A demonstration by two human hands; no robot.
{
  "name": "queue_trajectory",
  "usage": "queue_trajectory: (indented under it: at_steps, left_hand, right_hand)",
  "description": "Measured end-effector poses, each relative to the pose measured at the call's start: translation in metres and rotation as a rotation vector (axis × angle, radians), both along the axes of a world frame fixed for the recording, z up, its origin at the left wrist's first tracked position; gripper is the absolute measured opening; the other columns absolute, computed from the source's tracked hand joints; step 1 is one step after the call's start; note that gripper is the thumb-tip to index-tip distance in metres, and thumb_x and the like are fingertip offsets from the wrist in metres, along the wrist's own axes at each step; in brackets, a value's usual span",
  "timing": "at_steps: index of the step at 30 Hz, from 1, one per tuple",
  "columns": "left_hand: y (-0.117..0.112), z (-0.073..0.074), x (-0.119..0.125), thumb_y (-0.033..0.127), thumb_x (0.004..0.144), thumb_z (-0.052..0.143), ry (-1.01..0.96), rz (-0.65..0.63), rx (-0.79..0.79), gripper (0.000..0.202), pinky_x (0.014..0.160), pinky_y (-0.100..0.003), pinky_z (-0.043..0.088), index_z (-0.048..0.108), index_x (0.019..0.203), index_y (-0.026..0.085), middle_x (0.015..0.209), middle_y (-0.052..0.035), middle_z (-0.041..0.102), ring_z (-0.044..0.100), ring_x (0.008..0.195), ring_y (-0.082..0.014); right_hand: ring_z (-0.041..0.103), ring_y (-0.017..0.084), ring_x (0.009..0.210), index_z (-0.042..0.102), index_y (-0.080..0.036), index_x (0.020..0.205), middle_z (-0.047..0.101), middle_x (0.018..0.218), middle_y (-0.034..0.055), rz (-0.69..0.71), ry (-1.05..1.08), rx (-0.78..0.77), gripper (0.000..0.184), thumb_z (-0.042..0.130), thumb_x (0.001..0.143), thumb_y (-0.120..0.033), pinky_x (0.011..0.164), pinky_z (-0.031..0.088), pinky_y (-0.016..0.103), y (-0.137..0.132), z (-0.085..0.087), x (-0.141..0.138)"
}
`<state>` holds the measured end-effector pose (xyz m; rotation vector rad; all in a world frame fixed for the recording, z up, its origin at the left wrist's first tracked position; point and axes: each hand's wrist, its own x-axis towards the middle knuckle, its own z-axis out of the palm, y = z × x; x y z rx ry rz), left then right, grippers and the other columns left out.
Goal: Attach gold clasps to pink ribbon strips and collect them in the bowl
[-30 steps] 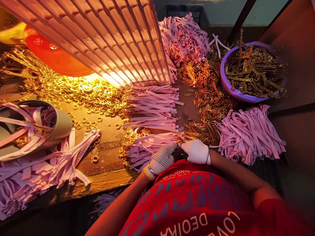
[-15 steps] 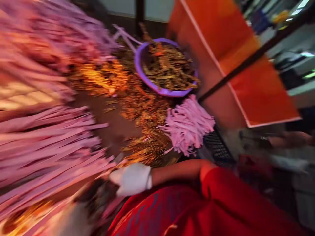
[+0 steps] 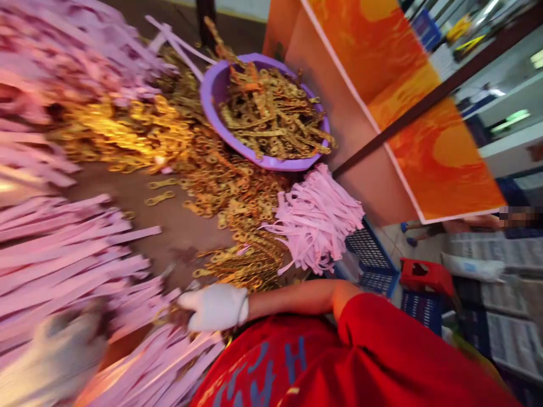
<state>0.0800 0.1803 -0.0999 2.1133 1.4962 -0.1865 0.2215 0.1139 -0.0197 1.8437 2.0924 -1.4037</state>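
Note:
My right hand (image 3: pixel 217 307), in a white fingerless glove, is closed at the table's near side. Gold double-eyed metal pieces show at its fingertips and below the palm, partly hidden by the glove. My left hand (image 3: pixel 55 351), also gloved, is at the lower left, blurred, with its fingers over the ends of pink strips. Rows of flat pink strips (image 3: pixel 63 249) lie beside it. More pink strips (image 3: pixel 148 373) lie between the hands and my red shirt. Past my right hand is a heap of gold pieces (image 3: pixel 250 257).
A purple basin (image 3: pixel 271 161) full of gold pieces stands at the back, with loose gold pieces (image 3: pixel 131 133) heaped beside it. A pink bundle (image 3: pixel 320 223) lies near a blue crate (image 3: pixel 371 254). An orange panel (image 3: pixel 441 141) and a dark bar (image 3: pixel 424 99) rise at right. A red stool (image 3: pixel 426 277) stands beyond.
My left hand has moved left, away from my right hand and over to the pink strips. My right hand stays at nearly the same place. The view has shifted slightly and is sharper.

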Motion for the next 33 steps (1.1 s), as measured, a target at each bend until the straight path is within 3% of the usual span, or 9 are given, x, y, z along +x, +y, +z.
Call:
queue_trajectory:
  at_steps: [3,5,7,10,12,15,21,27,33]
  left_hand:
    - [0.01,0.026,-0.06,0.035,0.087,0.054,0.095,0.065,-0.01,0.037,0.072,-0.041,0.049,0.068,0.119,0.022,0.11,-0.0122,0.064,0.064,0.082,-0.0257]
    - [0.005,0.048,-0.078,0.03,0.091,0.047,0.002,0.137,0.007,0.035,0.074,-0.035,0.049,0.07,0.115,0.017,0.114,-0.0133,0.063,0.063,0.087,-0.0233]
    - [-0.007,0.064,-0.081,0.032,0.089,0.052,-0.21,0.339,0.021,0.031,0.07,-0.029,0.049,0.07,0.105,0.012,0.101,-0.0121,0.065,0.062,0.081,-0.0199]
    - [-0.039,0.081,-0.075,0.048,0.087,0.057,-0.545,0.688,-0.32,0.038,0.043,-0.022,0.035,0.067,0.102,0.015,0.061,0.0009,0.054,0.043,0.044,-0.011]
    - [-0.065,0.093,-0.071,0.055,0.08,0.066,-0.773,0.839,-0.531,0.042,0.036,-0.019,0.026,0.063,0.097,0.016,0.055,0.0042,0.051,0.035,0.038,-0.0077]
    - [-0.098,0.107,-0.067,0.055,0.073,0.075,-1.002,0.96,-0.652,0.044,0.036,-0.017,0.028,0.055,0.084,0.017,0.059,0.0034,0.055,0.041,0.041,-0.0064]
    - [-0.125,0.112,-0.06,0.055,0.082,0.067,-1.056,0.829,-0.675,0.041,0.039,-0.019,0.031,0.052,0.074,0.018,0.054,0.0046,0.049,0.039,0.041,-0.0068]
    - [-0.127,0.114,-0.061,0.047,0.08,0.07,-0.799,0.591,-0.342,0.033,0.049,-0.02,0.037,0.06,0.071,0.017,0.063,-0.0003,0.057,0.047,0.055,-0.0101]
    - [-0.128,0.108,-0.073,0.052,0.086,0.061,-0.841,0.555,-0.679,0.039,0.041,-0.022,0.029,0.055,0.066,0.019,0.05,0.0017,0.05,0.038,0.041,-0.0094]
  right_hand:
    - [0.07,0.019,0.082,0.065,-0.017,0.104,0.076,0.097,0.0074,-0.014,-0.032,0.02,0.019,0.053,0.095,-0.028,0.062,0.04,0.024,-0.014,0.008,0.0]
    - [0.07,0.019,0.083,0.064,-0.016,0.111,0.076,0.096,0.0086,-0.039,-0.006,0.032,0.021,0.053,0.095,-0.022,0.066,0.041,0.024,-0.021,0.01,0.002]
    - [0.069,0.019,0.089,0.063,-0.016,0.116,0.075,0.1,0.0095,-0.044,0.07,0.098,0.023,0.049,0.099,-0.024,0.073,0.043,0.024,-0.024,0.008,0.003]
    - [0.068,0.017,0.095,0.064,-0.016,0.117,0.073,0.107,0.0105,0.018,0.16,0.204,0.024,0.047,0.102,-0.025,0.082,0.044,0.025,-0.024,0.013,-0.001]
    - [0.067,0.018,0.096,0.063,-0.015,0.117,0.072,0.108,0.0109,0.077,0.144,0.246,0.023,0.047,0.102,-0.023,0.083,0.044,0.025,-0.025,0.024,-0.006]
    - [0.068,0.021,0.095,0.062,-0.015,0.117,0.072,0.109,0.0118,0.185,0.014,0.268,0.025,0.048,0.097,-0.02,0.08,0.045,0.028,-0.025,0.043,-0.013]
    - [0.068,0.026,0.098,0.06,-0.014,0.116,0.071,0.112,0.0147,0.471,-0.145,0.345,0.029,0.053,0.088,-0.017,0.073,0.048,0.031,-0.033,0.06,-0.018]
    - [0.067,0.026,0.1,0.058,-0.013,0.119,0.069,0.109,0.0166,0.531,-0.174,0.357,0.03,0.055,0.09,-0.018,0.075,0.05,0.032,-0.045,0.048,-0.019]
    - [0.068,0.028,0.103,0.057,-0.011,0.122,0.07,0.11,0.0173,0.517,-0.176,0.356,0.032,0.055,0.09,-0.018,0.081,0.05,0.034,-0.055,0.042,-0.021]
